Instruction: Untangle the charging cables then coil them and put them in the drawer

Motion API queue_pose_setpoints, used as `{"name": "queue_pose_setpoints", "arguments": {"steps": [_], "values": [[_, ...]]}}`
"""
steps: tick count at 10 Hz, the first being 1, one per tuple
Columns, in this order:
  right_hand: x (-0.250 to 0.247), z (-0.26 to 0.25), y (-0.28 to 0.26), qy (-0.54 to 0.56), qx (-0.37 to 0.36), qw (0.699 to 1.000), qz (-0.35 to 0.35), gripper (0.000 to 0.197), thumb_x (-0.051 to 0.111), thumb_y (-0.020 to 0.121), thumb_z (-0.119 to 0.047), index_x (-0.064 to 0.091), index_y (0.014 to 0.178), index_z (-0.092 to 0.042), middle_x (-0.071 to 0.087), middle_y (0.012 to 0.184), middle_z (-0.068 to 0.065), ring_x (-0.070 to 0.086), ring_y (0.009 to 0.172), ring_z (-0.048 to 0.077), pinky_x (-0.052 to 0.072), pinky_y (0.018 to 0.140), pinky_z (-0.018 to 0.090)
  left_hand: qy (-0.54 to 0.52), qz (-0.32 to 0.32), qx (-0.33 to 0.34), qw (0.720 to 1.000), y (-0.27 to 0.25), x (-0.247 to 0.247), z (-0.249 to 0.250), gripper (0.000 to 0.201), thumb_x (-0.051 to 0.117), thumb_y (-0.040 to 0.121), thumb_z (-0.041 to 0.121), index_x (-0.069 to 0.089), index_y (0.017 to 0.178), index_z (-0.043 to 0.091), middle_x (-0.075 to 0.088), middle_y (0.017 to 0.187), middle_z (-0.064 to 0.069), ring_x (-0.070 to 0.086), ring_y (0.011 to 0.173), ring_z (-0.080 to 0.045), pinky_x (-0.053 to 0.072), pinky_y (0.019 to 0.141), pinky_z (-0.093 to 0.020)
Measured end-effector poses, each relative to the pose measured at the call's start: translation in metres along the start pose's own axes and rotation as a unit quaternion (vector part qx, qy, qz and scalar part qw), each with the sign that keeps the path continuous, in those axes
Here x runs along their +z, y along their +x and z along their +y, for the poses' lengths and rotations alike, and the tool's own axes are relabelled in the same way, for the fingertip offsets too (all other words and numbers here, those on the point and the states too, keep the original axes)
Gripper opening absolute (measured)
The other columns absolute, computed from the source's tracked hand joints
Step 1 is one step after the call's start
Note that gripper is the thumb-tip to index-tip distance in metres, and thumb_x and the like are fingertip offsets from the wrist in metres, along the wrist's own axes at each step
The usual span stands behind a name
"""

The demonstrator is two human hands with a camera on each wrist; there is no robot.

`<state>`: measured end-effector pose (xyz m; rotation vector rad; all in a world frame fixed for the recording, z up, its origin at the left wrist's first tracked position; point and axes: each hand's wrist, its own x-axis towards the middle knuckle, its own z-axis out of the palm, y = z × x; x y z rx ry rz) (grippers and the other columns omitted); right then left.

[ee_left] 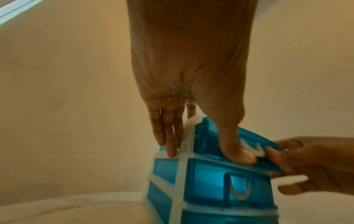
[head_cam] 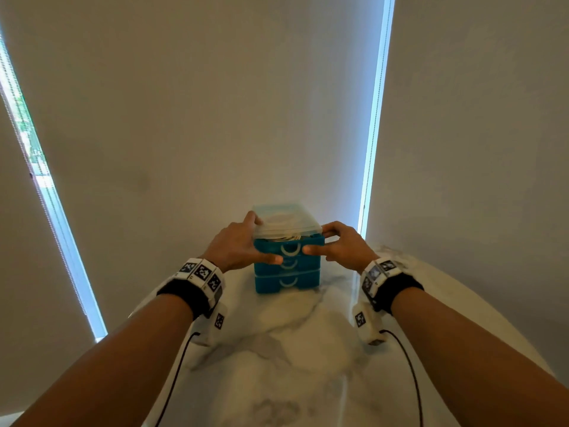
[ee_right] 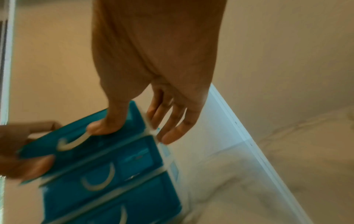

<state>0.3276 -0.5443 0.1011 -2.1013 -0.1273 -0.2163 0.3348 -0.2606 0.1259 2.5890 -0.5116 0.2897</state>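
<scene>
Head view: cables point(head_cam: 288, 237) inside top drawer point(head_cam: 289, 246).

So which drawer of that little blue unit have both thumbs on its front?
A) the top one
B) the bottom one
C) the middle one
A: the left hand and right hand both press thumbs on the top drawer, beside its white handle.

Bare marble tabletop point(head_cam: 308, 349) before drawer unit point(head_cam: 288, 280); wall point(head_cam: 215, 118) close behind.
</scene>
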Motion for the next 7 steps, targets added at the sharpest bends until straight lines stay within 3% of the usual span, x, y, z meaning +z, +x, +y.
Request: {"name": "queue_pose_setpoints", "arguments": {"steps": [1, 2, 3, 4, 5, 6, 7], "values": [[0.023, 0.002, 0.006, -0.018, -0.024, 0.995, 0.100, 0.068, 0.096, 0.069, -0.056, 0.060, 0.117, -0.023, 0.070, 0.110, -0.009, 0.068, 0.103, 0.014, 0.052, 0.077, 0.024, 0.024, 0.084, -0.004, 0.996, 0.002, 0.010, 0.003, 0.083, 0.092, 0.069, 0.064, 0.050, 0.128, 0.024, 0.064, 0.089, 0.008, 0.065, 0.078, -0.020, 0.049, 0.069, -0.033], [0.028, -0.002, 0.007, -0.036, -0.032, 0.993, 0.107, 0.065, 0.093, 0.074, -0.055, 0.059, 0.119, -0.023, 0.068, 0.111, -0.007, 0.066, 0.103, 0.015, 0.046, 0.074, 0.019, -0.001, 0.103, -0.025, 0.994, 0.010, 0.018, 0.000, 0.076, 0.095, 0.071, 0.051, 0.053, 0.128, 0.024, 0.068, 0.096, 0.002, 0.064, 0.081, -0.023, 0.049, 0.075, -0.033], [0.024, -0.008, 0.003, -0.088, 0.007, 0.993, 0.075, 0.068, 0.091, 0.083, -0.045, 0.054, 0.132, -0.016, 0.062, 0.120, -0.003, 0.064, 0.112, 0.020, 0.050, 0.087, 0.029, -0.028, 0.121, -0.020, 0.992, 0.017, 0.027, -0.007, 0.074, 0.094, 0.076, 0.047, 0.053, 0.134, 0.026, 0.075, 0.110, -0.005, 0.069, 0.090, -0.028, 0.055, 0.084, -0.037], [0.030, -0.010, -0.005, -0.242, 0.046, 0.969, 0.002, 0.033, 0.080, 0.092, -0.044, 0.063, 0.104, -0.019, 0.069, 0.100, -0.002, 0.070, 0.095, 0.022, 0.059, 0.084, 0.036, -0.043, 0.135, -0.005, 0.990, 0.024, 0.037, -0.013, 0.072, 0.090, 0.082, 0.045, 0.051, 0.140, 0.028, 0.077, 0.117, -0.005, 0.074, 0.101, -0.030, 0.058, 0.091, -0.045], [0.052, -0.023, -0.011, -0.296, 0.082, 0.929, -0.207, 0.027, 0.073, 0.097, -0.047, 0.075, 0.088, -0.022, 0.080, 0.081, -0.004, 0.076, 0.078, 0.011, 0.058, 0.077, 0.027, -0.027, 0.136, -0.012, 0.990, 0.032, 0.042, -0.008, 0.074, 0.084, 0.088, 0.045, 0.044, 0.148, 0.027, 0.075, 0.122, -0.007, 0.072, 0.106, -0.031, 0.057, 0.091, -0.047], [0.070, -0.023, 0.012, -0.304, 0.056, 0.937, -0.163, 0.034, 0.069, 0.091, -0.055, 0.077, 0.101, -0.024, 0.080, 0.094, -0.003, 0.076, 0.093, 0.019, 0.062, 0.092, 0.039, -0.036, 0.095, -0.002, 0.995, 0.034, 0.045, -0.008, 0.094, 0.082, 0.090, 0.047, 0.024, 0.162, 0.031, 0.068, 0.137, -0.010, 0.069, 0.117, -0.031, 0.056, 0.097, -0.048], [0.071, -0.030, 0.014, -0.315, 0.035, 0.934, -0.162, 0.040, 0.068, 0.093, -0.056, 0.077, 0.109, -0.021, 0.079, 0.103, 0.002, 0.075, 0.101, 0.023, 0.062, 0.096, 0.043, -0.063, 0.061, 0.010, 0.996, 0.019, 0.037, -0.020, 0.110, 0.085, 0.088, 0.048, 0.009, 0.166, 0.036, 0.060, 0.152, -0.007, 0.065, 0.128, -0.030, 0.055, 0.104, -0.052]]}}
